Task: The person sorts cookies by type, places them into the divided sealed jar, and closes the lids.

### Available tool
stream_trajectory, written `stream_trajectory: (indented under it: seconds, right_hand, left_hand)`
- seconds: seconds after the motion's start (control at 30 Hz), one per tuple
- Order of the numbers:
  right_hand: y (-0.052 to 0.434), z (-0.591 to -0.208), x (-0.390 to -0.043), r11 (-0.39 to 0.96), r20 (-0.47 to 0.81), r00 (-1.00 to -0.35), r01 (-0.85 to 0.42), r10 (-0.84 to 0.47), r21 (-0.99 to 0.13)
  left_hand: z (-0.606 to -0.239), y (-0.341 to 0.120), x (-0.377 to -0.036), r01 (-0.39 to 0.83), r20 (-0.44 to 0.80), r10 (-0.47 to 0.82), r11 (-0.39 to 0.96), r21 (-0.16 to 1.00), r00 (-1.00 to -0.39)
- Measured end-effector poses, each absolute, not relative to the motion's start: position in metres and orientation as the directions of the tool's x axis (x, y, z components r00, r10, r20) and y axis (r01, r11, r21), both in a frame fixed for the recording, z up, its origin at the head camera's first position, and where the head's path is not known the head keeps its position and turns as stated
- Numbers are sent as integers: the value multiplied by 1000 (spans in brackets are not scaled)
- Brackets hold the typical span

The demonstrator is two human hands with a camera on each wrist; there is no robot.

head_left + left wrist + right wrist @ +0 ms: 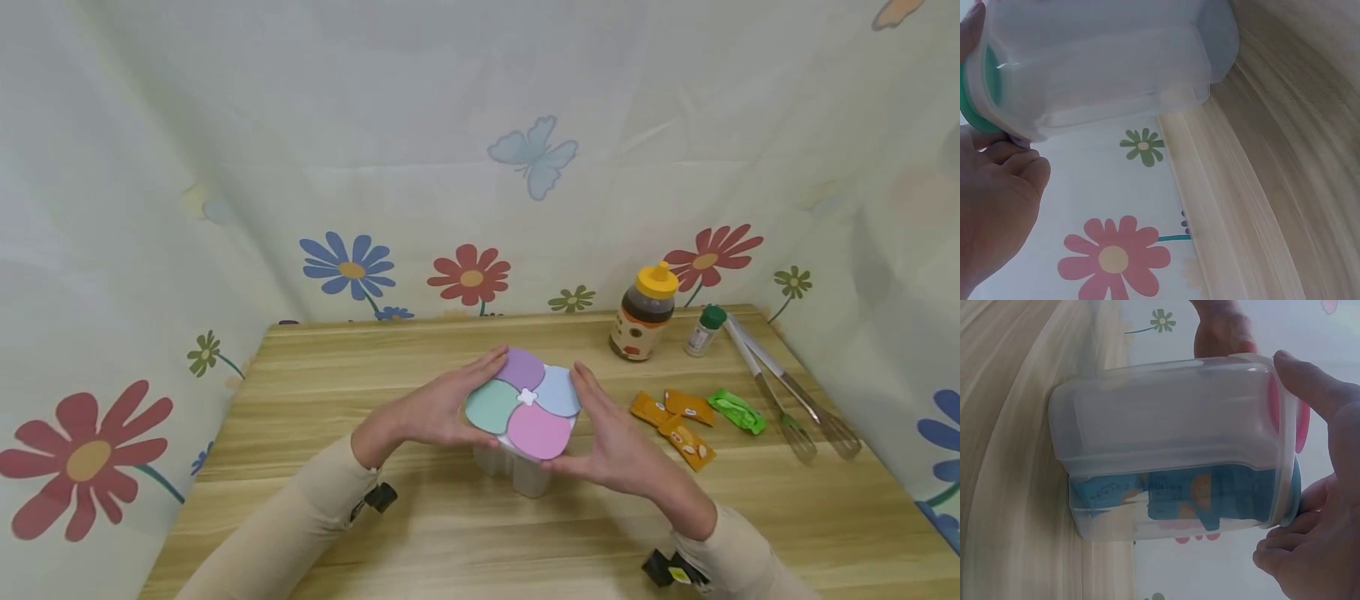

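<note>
Clear four-lobed container point(522, 467) with pastel petal lid point(523, 402) stands upright at table point(450, 533) centre. Left hand point(442, 408) grips its rim at 9 o'clock, right hand point(615, 442) at 3 o'clock, both equally near

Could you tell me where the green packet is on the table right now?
In the head view the green packet lies on the table's right side, just right of the orange packets and left of the metal tongs.
</note>
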State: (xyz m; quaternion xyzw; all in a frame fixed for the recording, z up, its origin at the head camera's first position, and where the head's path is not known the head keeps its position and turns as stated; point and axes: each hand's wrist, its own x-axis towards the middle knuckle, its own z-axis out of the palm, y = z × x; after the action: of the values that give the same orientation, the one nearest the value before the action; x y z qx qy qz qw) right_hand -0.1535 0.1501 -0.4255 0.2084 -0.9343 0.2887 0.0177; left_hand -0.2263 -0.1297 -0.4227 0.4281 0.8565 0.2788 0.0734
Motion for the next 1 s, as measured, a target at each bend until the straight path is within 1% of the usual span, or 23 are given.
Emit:
stream_trajectory:
  seconds: [0.3,0.47,0.63,0.8,1.0]
  right_hand:
    - [157,-424,-163,700,131,-882,-444,-453,-559]
    - [160,-424,-170,672,166,-848,-504,-503,-542]
    - [165,-424,-177,633,169,-816,-542,-552,-553]
    - [170,-426,-184,593,177,-786,-574,-592,-565]
    - [172,-425,-193,553,163,-759,-587,-631,-591]
  left_hand:
    - [-428,-129,-216,657,128,723,520,546,-679]
    - [-427,-127,-206,631,151,685,533,564,-713]
    - [-425,-125,-196,597,141,633,599,534,-761]
    - [-425,-122,-188,572,143,594,638,516,-792]
    - [-427,-117,-180,539,167,543,652,534,-823]
